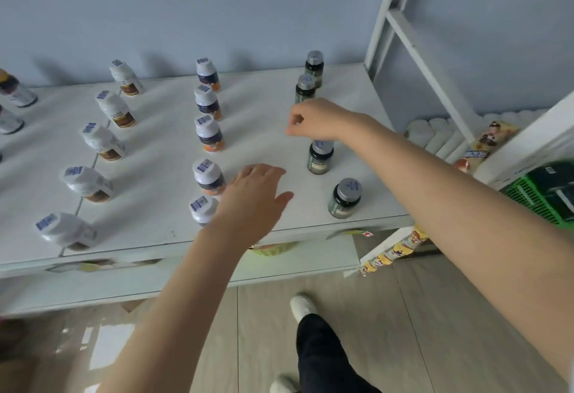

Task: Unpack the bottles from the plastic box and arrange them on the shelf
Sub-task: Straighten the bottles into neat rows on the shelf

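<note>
Head cam: rows point(208, 103) fill my shelf point(264, 113), box point(534, 203) contents unclear. Left hand point(257, 197) flat, empty; right hand point(316, 119) curled atop bottle point(320, 159), grip unclear.

White shelf point(155, 159) bears upright rows: white bottles point(108, 110) left, blue-labelled bottles point(208, 131) middle, green bottles point(343, 198) right.

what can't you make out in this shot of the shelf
Head view: whether the right hand grips the dark bottle by its cap; the hand covers it.
Green box contents: blurred, cut by the right edge.
Front white-capped bottle label: behind the left hand.
Bottles at the left edge: cut off.
</note>
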